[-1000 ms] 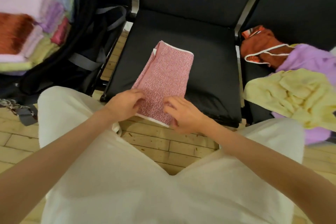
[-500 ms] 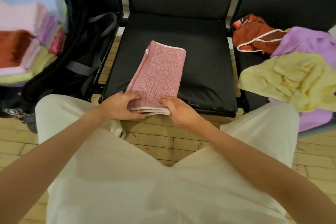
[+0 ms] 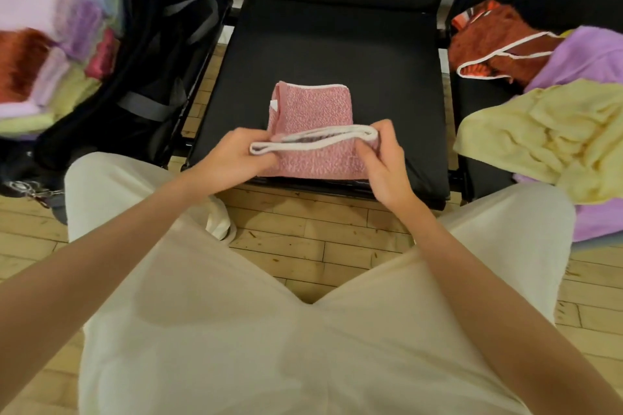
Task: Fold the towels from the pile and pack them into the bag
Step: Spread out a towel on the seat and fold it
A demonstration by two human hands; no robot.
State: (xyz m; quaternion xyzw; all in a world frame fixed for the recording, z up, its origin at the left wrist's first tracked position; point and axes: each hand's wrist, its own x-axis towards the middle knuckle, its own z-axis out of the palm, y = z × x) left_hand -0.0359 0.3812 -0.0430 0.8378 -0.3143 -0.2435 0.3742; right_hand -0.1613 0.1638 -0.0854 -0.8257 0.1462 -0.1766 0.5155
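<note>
A pink speckled towel (image 3: 312, 111) with white trim lies folded on the middle black chair seat (image 3: 337, 50). My left hand (image 3: 232, 158) pinches the left corner of its near end, and my right hand (image 3: 384, 162) pinches the right corner. Both hold that end lifted off the seat and bent toward the far end. The black bag (image 3: 111, 104) stands open at the left, with several folded towels (image 3: 43, 54) stacked inside. The loose pile on the right chair holds a yellow towel (image 3: 553, 138), a purple towel (image 3: 593, 57) and a rust-orange towel (image 3: 488, 34).
Three black chairs stand side by side over a light wooden floor (image 3: 303, 239). My knees in cream trousers (image 3: 269, 330) reach close to the middle seat's front edge. Grey straps (image 3: 145, 108) hang from the bag, and a metal clip (image 3: 30, 189) lies by it on the floor.
Both hands took hold of the towel's near end at the seat's front edge and lifted it up and forward, so the long strip now lies half as long.
</note>
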